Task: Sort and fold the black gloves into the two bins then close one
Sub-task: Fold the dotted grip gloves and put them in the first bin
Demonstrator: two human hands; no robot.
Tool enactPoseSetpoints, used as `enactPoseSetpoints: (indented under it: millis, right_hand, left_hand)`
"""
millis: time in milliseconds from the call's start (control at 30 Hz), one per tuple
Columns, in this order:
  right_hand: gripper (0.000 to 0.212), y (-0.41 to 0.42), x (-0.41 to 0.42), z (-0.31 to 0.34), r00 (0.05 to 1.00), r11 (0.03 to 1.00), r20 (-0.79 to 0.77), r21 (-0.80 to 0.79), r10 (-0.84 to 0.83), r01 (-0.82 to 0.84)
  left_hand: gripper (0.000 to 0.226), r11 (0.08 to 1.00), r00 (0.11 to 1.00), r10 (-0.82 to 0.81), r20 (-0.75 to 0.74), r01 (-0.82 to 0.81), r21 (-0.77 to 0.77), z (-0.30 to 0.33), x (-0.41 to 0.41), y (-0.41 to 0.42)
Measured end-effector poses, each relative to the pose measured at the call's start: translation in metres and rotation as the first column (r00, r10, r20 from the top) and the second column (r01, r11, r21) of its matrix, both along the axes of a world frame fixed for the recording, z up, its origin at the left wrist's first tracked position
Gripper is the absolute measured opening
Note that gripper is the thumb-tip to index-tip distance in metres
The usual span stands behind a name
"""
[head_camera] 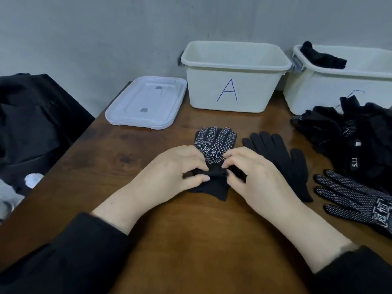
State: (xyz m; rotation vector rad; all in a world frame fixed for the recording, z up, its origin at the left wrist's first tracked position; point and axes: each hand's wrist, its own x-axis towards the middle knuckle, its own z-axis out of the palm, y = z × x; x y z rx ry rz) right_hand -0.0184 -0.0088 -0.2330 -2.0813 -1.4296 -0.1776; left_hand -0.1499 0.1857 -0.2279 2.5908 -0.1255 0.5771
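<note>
Brown wooden surface [191, 240] carries: clear plastic lid [146, 102], two white plastic bins [235, 77] (one marked A), loose black fabric gloves [277, 158], glove pile [350, 136].

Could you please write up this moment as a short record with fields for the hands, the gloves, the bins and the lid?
left hand: pinching the cuff of the dotted glove
right hand: pinching the same cuff
plain black glove: flat on the table, right of the dotted one
glove pile: far right, unsorted
bin A: open; contents hidden
right bin: open, dark fabric over its rim
lid: flat, left of bin A
</note>
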Motion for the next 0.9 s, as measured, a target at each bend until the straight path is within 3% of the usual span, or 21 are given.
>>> enactPoseSetpoints:
  millis: [133,267,367,533,733,833,900]
  right_hand:
    - [0.010,-0.002,0.002,-0.004,1.000,0.995,-0.009,-0.103,0.015,-0.016]
    - [0.015,-0.004,0.001,0.002,0.999,0.996,0.045,-0.085,-0.028,0.032]
    - [0.019,-0.008,-0.001,0.007,0.998,0.994,-0.013,-0.092,0.060,-0.061]
    - [0.044,-0.012,-0.002,0.004,0.982,0.930,-0.092,-0.315,0.167,-0.188]
    - [0.018,-0.006,-0.007,0.001,0.994,0.974,0.051,-0.211,0.100,-0.087]
    - [0.016,-0.006,-0.006,0.002,0.998,0.988,-0.004,-0.144,0.065,-0.065]
    - [0.016,-0.009,-0.004,0.003,0.997,0.989,-0.054,-0.134,0.056,-0.063]
  left_hand:
    - [0.032,0.995,0.994,-0.033,-0.105,0.023,-0.098,0.003,-0.005,0.001]
    - [0.017,0.975,0.994,-0.002,-0.113,-0.023,-0.221,0.004,-0.006,0.004]
    - [0.010,0.992,0.983,0.017,-0.185,-0.040,-0.123,-0.001,-0.005,0.013]
    - [0.019,0.999,0.975,0.046,-0.217,-0.050,-0.012,-0.004,-0.004,0.015]
    - [0.045,0.999,0.980,0.016,-0.197,-0.007,0.048,-0.002,-0.005,0.010]
    - [0.065,0.993,0.969,0.036,-0.245,-0.007,0.116,-0.002,-0.006,0.006]
    - [0.058,0.989,0.971,0.049,-0.235,-0.014,0.150,-0.002,-0.004,0.002]
